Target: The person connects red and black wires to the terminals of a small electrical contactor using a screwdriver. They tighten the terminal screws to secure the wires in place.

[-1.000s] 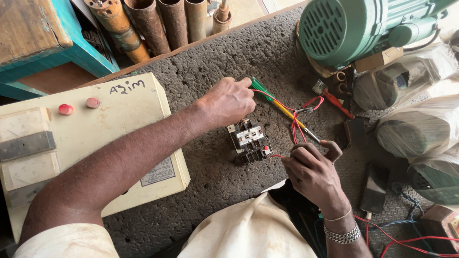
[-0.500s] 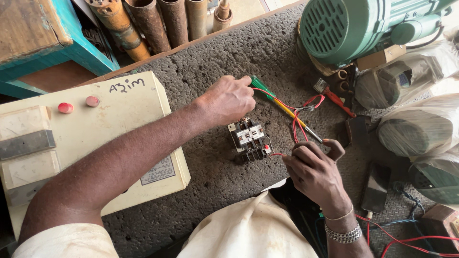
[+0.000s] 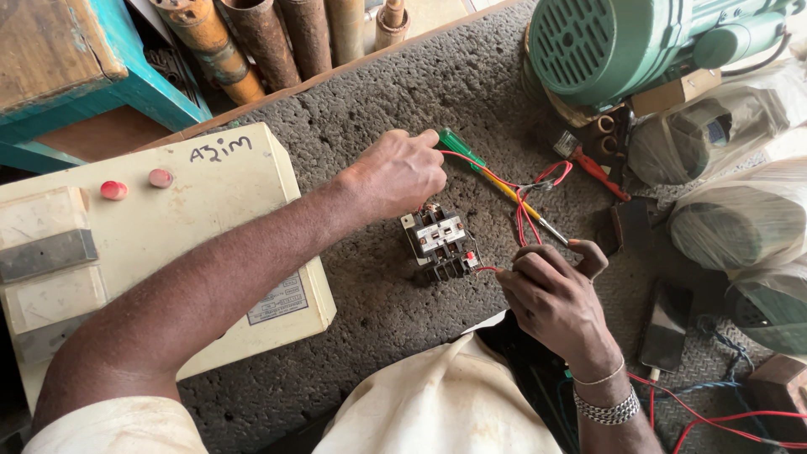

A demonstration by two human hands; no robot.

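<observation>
Left hand [image 3: 402, 172] grasps the screwdriver [image 3: 496, 182] above the contactor [image 3: 441, 241]; long axis diagonal, tip lower-right. Right hand [image 3: 551, 298] pinches the red wire [image 3: 528, 220] beside the contactor.

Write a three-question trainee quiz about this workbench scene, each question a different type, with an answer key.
1. True or false: the left hand rests on the cream control box.
2. Which tool lies beside the left hand? A) hammer B) green-handled screwdriver C) saw
3. Fill in: the right hand pinches ___ wires next to the contactor.

Key: 1 false, it is above the contactor, at the screwdriver's handle; 2 B; 3 red.
</observation>
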